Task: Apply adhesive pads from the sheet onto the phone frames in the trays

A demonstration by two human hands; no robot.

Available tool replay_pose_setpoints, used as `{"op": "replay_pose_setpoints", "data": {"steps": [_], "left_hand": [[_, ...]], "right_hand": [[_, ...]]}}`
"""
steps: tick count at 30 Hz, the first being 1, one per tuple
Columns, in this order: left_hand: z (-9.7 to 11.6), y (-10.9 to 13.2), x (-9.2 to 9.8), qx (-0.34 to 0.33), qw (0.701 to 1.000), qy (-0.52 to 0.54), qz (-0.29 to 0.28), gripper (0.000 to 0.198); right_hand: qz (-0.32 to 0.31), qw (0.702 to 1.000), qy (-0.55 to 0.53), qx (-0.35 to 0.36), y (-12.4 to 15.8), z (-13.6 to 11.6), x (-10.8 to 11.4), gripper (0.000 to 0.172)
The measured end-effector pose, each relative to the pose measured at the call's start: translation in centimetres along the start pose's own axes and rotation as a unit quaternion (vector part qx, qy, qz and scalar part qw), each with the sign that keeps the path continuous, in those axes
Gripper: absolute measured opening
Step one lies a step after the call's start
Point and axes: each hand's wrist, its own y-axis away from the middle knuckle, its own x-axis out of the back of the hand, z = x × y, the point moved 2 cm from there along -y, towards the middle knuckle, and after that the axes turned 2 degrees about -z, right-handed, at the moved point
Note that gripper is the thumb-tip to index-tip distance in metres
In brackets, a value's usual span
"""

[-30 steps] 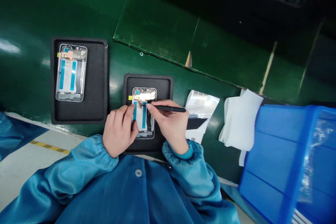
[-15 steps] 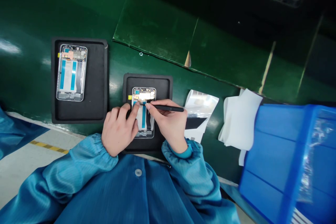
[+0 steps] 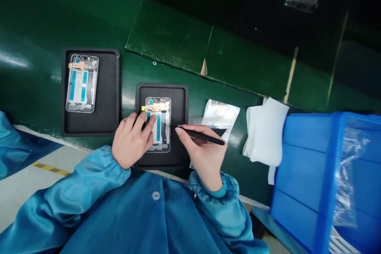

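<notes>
An opened phone frame with blue strips lies in a black foam tray on the green bench. My left hand rests on the phone's left side, fingers pressed down on it. My right hand is just right of the phone, fingers pinched round a thin black tool whose tip points left, clear of the phone's right edge. Both sleeves are shiny blue.
A second black tray with another opened phone sits at the left. White sheets and a clear film lie right of my hands. A blue bin stands at the right. Another person's blue sleeve shows at the far left.
My right hand has drawn the black tool off the phone and moved right and slightly down. My left hand stays pressed on the phone. The view shifted a little.
</notes>
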Motion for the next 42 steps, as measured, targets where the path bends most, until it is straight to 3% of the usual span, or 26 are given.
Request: {"op": "replay_pose_setpoints", "data": {"steps": [4,7,11,16,22,27,31,35,39,42], "left_hand": [[-0.4,0.5,-0.2,-0.007,0.999,0.013,0.030,0.038],[-0.6,0.4,0.0,0.007,1.000,0.013,0.019,0.037],[0.0,-0.1,1.6,0.020,0.999,0.036,0.002,0.031],[3.1,-2.0,3.6,0.010,0.994,0.108,0.027,0.030],[7.0,-6.3,2.4,-0.029,0.977,0.208,-0.040,0.041],[10.2,-9.0,0.8,-0.064,0.971,0.218,-0.075,0.049],[12.3,-10.1,0.0,-0.068,0.982,0.170,-0.055,0.050],[12.5,-10.5,-0.5,-0.046,0.988,0.142,-0.041,0.039],[12.2,-10.4,-0.7,-0.045,0.979,0.193,-0.039,0.016],[12.3,-10.3,0.0,-0.044,0.971,0.233,-0.026,0.011]], "right_hand": [[0.023,1.000,-0.019,-0.004,1.2,0.7,2.1,0.013],[0.062,0.997,-0.036,-0.006,2.1,1.6,4.2,0.015],[0.129,0.989,-0.057,-0.033,2.8,3.5,6.9,0.022],[0.183,0.979,-0.067,-0.065,3.3,5.1,9.5,0.022],[0.225,0.964,-0.130,-0.054,3.4,7.5,11.9,0.023],[0.223,0.962,-0.151,-0.041,3.5,9.7,13.7,0.025],[0.213,0.960,-0.177,-0.041,3.8,10.3,14.4,0.023],[0.197,0.964,-0.174,-0.037,3.7,10.0,14.7,0.022],[0.162,0.971,-0.176,-0.021,2.9,9.0,14.6,0.020],[0.127,0.976,-0.177,0.012,2.0,7.8,14.1,0.017]]}}
